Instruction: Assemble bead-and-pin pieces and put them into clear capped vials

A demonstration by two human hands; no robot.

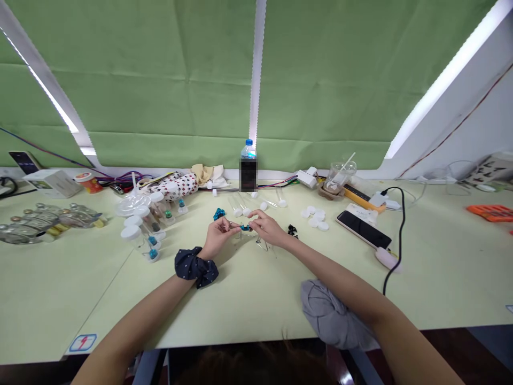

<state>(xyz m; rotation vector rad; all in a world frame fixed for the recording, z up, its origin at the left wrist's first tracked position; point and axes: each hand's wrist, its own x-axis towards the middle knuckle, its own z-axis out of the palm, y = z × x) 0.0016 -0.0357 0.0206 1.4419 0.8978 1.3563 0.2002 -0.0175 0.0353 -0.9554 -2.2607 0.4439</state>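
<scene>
My left hand (pixel 216 236) is closed in a pinch, with thin metal pieces at its fingertips. Close beside it, my right hand (pixel 267 227) pinches a small blue piece (pixel 245 228) between thumb and finger. The two hands nearly meet over the table, and their fingertips partly hide the blue piece. A cluster of blue pieces (pixel 219 214) lies just beyond my left hand. Thin metal pins (pixel 261 244) are scattered under my right hand, and small black pieces (pixel 292 231) sit to its right.
White-capped tubes (pixel 138 240) stand and lie at left, beside glass bottles (pixel 52 219). White caps (pixel 316 216) and a phone (pixel 364 229) are at right, with a black cable (pixel 402 230). A water bottle (pixel 248 152) stands behind. A grey cloth (pixel 332 315) lies at the front edge.
</scene>
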